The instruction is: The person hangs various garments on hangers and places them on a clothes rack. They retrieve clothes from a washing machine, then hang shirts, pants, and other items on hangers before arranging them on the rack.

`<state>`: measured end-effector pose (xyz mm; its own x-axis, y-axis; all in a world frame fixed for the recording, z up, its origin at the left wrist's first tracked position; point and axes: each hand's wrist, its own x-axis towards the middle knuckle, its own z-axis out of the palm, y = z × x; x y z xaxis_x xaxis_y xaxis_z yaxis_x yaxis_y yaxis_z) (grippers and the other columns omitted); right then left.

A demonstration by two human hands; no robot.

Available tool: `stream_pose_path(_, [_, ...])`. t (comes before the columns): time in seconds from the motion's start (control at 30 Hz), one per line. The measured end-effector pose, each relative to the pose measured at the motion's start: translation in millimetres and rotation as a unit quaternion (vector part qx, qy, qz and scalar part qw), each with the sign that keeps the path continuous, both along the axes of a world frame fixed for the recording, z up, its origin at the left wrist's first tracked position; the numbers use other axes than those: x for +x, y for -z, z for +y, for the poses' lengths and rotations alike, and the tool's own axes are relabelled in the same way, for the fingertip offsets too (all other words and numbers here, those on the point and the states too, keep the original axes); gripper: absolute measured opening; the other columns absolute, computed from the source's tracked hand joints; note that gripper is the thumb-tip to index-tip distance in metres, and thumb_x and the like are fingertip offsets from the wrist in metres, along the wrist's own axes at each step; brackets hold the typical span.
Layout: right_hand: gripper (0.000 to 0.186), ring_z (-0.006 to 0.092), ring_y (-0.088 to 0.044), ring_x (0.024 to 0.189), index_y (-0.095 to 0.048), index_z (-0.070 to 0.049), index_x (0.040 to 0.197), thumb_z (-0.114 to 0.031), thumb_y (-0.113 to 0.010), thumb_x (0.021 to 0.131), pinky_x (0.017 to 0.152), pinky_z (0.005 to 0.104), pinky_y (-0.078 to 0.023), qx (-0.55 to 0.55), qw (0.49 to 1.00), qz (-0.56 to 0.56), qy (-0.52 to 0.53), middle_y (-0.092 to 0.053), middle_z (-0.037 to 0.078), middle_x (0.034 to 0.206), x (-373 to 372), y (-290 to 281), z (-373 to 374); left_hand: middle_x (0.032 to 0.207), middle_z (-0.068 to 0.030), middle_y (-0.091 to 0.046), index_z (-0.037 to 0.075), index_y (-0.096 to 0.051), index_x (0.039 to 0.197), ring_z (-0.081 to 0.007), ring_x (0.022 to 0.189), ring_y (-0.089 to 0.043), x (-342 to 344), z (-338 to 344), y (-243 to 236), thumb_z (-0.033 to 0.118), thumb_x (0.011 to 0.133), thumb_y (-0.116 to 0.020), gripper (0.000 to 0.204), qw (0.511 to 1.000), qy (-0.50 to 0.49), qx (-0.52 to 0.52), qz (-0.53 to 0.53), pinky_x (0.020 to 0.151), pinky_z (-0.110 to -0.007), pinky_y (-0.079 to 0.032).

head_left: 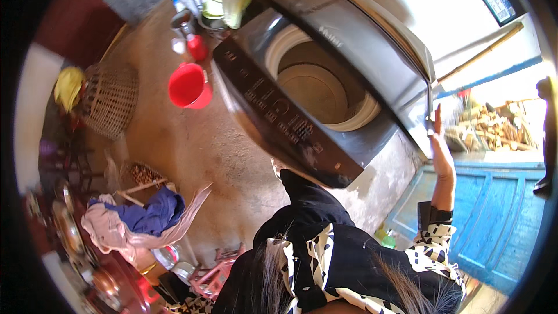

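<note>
A dark top-loading washing machine (pixel 340 157) stands in front of me, its control panel facing my side and its round drum (pixel 314 90) showing. Its glossy dark lid (pixel 360 40) is raised. My right hand (pixel 443 154) is up at the lid's right-hand edge, fingers stretched out, and appears to touch it. Of my left arm only a patterned cuff (pixel 183 296) shows at the lower left; the hand itself is out of sight.
On the floor are a red bucket (pixel 190 86), a woven basket (pixel 110 99) and a red bottle (pixel 197 47). Pink and blue clothes (pixel 151 212) lie in a pile at left, near a pink stool (pixel 218 273). A blue door (pixel 488 215) and stacked firewood (pixel 500 125) are at right.
</note>
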<state>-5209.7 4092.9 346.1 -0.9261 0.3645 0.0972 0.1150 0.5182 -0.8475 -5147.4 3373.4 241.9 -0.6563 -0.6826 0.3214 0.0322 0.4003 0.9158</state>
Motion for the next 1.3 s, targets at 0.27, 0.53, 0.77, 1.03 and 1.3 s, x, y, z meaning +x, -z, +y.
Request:
stream_pose_path(0.27, [0.119, 0.0448, -0.006, 0.152, 0.001, -0.024, 0.163, -0.071, -0.069, 0.079, 0.117, 0.0658, -0.013, 0.402, 0.89, -0.215, 0.011, -0.005, 0.019, 0.168, 61, 124, 41, 0.124, -0.014, -0.064, 0.0, -0.064, 0.121, -0.0267, 0.116, -0.059, 266, 39, 31, 0.01, 0.098, -0.052, 0.028, 0.988, -0.105, -0.062, 0.098, 0.108, -0.038, -0.044])
stream_pose_path(0.53, [0.085, 0.0346, -0.043, 0.14, -0.038, -0.01, 0.153, -0.039, -0.078, 0.085, 0.111, 0.0519, -0.038, 0.661, 0.727, -0.014, -0.185, -0.045, 0.028, 0.149, 69, 45, -88, 0.09, 0.0002, -0.072, 0.012, -0.069, 0.095, -0.0162, 0.081, -0.068, 543, 89, 52, 0.017, 0.09, -0.075, 0.009, 0.661, -0.143, 0.57, 0.466, 0.076, -0.032, -0.056])
stream_pose_path(0.77, [0.057, 0.024, -0.059, 0.122, -0.048, -0.007, 0.146, -0.015, -0.069, 0.094, 0.101, 0.0352, -0.047, 0.03, 0.507, -0.247, -0.825, -0.059, 0.013, 0.135, 335, 168, -486, 0.084, -0.0022, -0.073, 0.014, -0.071, 0.086, -0.0224, 0.074, -0.071, 735, 147, 140, 0.033, 0.096, -0.068, 0.022, 0.523, -0.105, 0.54, 0.651, 0.069, -0.039, -0.059])
stream_pose_path(1.03, [0.025, 0.0101, -0.063, 0.102, -0.064, -0.002, 0.12, -0.006, -0.064, 0.096, 0.092, 0.027, -0.05, 0.044, 0.132, -0.579, -0.803, -0.069, 0.0, 0.111, 813, 299, -629, 0.096, -0.001, -0.07, 0.013, -0.066, 0.101, -0.0188, 0.088, -0.068, 984, 233, 176, 0.023, 0.097, -0.065, 0.011, 0.588, -0.464, 0.316, 0.582, 0.081, -0.035, -0.056])
stream_pose_path(1.3, [0.006, 0.0068, -0.057, 0.091, -0.058, -0.009, 0.1, -0.013, -0.062, 0.1, 0.085, 0.0234, -0.047, -0.033, -0.183, -0.604, -0.775, -0.061, -0.004, 0.092, 1197, 274, -681, 0.099, -0.0078, -0.074, 0.004, -0.072, 0.097, -0.0257, 0.095, -0.07, 1257, 359, 173, 0.004, 0.085, -0.07, 0.012, 0.438, -0.636, 0.22, 0.596, 0.093, -0.043, -0.056])
